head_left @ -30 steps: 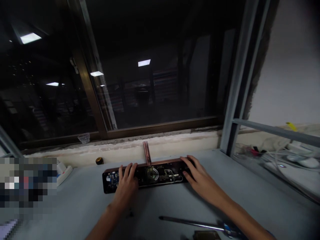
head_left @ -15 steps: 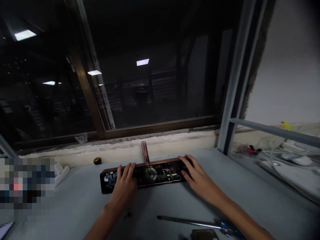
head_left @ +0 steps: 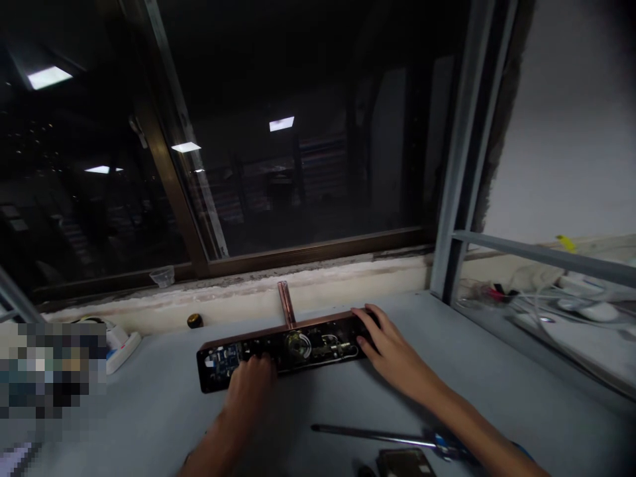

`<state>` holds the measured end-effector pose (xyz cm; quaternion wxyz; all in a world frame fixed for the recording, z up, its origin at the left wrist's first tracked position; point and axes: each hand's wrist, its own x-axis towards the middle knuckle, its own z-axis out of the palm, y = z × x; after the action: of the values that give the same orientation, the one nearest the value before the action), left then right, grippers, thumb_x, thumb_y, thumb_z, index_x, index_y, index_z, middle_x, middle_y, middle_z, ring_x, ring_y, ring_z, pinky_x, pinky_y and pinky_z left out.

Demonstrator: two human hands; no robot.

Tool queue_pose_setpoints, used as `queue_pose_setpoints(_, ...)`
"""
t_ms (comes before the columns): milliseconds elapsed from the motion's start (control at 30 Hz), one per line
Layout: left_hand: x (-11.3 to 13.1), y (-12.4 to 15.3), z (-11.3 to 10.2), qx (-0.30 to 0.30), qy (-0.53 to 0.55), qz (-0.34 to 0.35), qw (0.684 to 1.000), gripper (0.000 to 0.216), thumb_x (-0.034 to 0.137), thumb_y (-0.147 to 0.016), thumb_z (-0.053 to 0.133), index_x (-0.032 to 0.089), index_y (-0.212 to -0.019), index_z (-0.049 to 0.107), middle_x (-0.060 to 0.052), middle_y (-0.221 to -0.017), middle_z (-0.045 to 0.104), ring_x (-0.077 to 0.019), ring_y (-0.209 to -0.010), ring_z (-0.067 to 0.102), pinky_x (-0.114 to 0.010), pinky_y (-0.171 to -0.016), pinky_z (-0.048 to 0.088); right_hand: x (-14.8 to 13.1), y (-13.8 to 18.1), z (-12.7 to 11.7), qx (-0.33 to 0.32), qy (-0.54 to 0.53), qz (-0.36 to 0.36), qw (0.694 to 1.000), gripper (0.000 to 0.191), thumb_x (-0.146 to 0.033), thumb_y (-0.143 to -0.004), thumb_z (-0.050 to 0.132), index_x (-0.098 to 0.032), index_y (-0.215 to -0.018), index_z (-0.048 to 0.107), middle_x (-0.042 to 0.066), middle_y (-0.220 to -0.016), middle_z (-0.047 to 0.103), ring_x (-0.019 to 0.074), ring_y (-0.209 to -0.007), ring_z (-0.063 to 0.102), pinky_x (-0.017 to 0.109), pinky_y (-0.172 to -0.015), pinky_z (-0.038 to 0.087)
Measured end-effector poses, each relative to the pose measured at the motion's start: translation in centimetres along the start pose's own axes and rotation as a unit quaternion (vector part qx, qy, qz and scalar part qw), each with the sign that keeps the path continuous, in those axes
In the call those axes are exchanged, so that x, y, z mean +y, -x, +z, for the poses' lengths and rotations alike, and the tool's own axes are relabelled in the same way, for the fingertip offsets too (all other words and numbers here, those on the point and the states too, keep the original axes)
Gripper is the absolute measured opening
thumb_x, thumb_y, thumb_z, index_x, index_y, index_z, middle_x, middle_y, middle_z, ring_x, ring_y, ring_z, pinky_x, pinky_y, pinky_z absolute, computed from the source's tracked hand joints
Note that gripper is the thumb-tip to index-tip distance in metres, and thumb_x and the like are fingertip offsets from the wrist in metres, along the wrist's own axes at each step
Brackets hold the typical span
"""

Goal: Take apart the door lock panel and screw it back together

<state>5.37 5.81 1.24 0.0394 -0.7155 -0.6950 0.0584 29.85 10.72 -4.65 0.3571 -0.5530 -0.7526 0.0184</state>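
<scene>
A long copper-edged door lock body (head_left: 303, 346) lies open side up on the grey table (head_left: 149, 417), its circuit board and mechanism showing, a copper handle (head_left: 285, 301) sticking out from its far side. My left hand (head_left: 248, 384) rests at its near edge left of the middle, fingers curled down onto the inner parts. My right hand (head_left: 387, 344) lies on the lock's right end, fingers spread flat over it.
A long screwdriver (head_left: 377, 438) and a dark flat plate (head_left: 405, 462) lie near the front edge. A power strip (head_left: 122, 344) sits at the left, a small round cap (head_left: 194, 320) and a clear cup (head_left: 163, 275) by the window sill. Cables lie behind a metal frame (head_left: 541, 255) on the right.
My left hand has drawn back toward me and curled its fingers at the lock's near edge. My right hand has stayed on the right end.
</scene>
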Motion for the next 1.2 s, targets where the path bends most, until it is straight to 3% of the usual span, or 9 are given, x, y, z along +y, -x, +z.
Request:
queue_pose_setpoints(133, 0.9, -0.4, 0.0, -0.008, -0.001, 0.006, 1.000, 0.031, 0.011, -0.085, 0.034, 0.010, -0.090, 0.065, -0.017, -0.087, 0.067, -0.0253, -0.087, 0.064, -0.033, -0.072, 0.048, -0.1, -0.1, 0.0, 0.008, -0.002, 0.000, 1.000, 0.041, -0.025, -0.085, 0.032, -0.022, -0.126, 0.038, 0.012, -0.132, 0.034, 0.0249, -0.119, 0.042, 0.042, -0.098, 0.038)
queue_pose_setpoints(333, 1.6, -1.0, 0.2, -0.025, -0.011, 0.013, 1.000, 0.037, -0.002, -0.079, 0.034, 0.007, -0.105, 0.060, -0.020, -0.091, 0.066, -0.0264, -0.090, 0.063, -0.035, -0.073, 0.048, -0.3, 0.0, -0.1, -0.004, 0.002, 0.000, 1.000, 0.043, -0.025, -0.085, 0.031, -0.019, -0.127, 0.037, 0.013, -0.133, 0.032, 0.0249, -0.120, 0.042, 0.039, -0.099, 0.037)
queue_pose_setpoints(900, -0.6, -2.2, 2.0, -0.014, 0.040, 0.068, 0.997, 0.028, 0.004, -0.077, 0.038, 0.013, -0.085, 0.063, -0.013, -0.087, 0.068, -0.0206, -0.082, 0.064, -0.026, -0.068, 0.042, -0.2, 0.0, -0.2, 0.018, -0.006, -0.003, 1.000, 0.043, -0.025, -0.085, 0.033, -0.023, -0.127, 0.038, 0.012, -0.132, 0.035, 0.0251, -0.119, 0.043, 0.043, -0.097, 0.039)
queue_pose_setpoints(1067, -1.4, -1.7, 1.4, 0.009, 0.070, 0.069, 0.995, 0.029, 0.014, -0.086, 0.034, 0.015, -0.081, 0.063, -0.010, -0.086, 0.068, -0.0191, -0.085, 0.063, -0.023, -0.065, 0.038, -0.2, 0.0, -0.3, -0.006, 0.004, 0.002, 1.000, 0.043, -0.025, -0.085, 0.032, -0.020, -0.128, 0.037, 0.013, -0.133, 0.034, 0.0247, -0.120, 0.041, 0.040, -0.099, 0.037)
queue_pose_setpoints(1200, -2.2, -0.3, 0.2, 0.015, 0.128, 0.077, 0.989, 0.032, 0.019, -0.086, 0.036, 0.017, -0.070, 0.064, -0.006, -0.071, 0.068, -0.0153, -0.072, 0.063, -0.022, -0.059, 0.035, -0.1, 0.0, -0.2, 0.000, 0.005, -0.001, 1.000, 0.043, -0.024, -0.085, 0.031, -0.020, -0.128, 0.036, 0.013, -0.134, 0.032, 0.0248, -0.121, 0.041, 0.040, -0.100, 0.036)
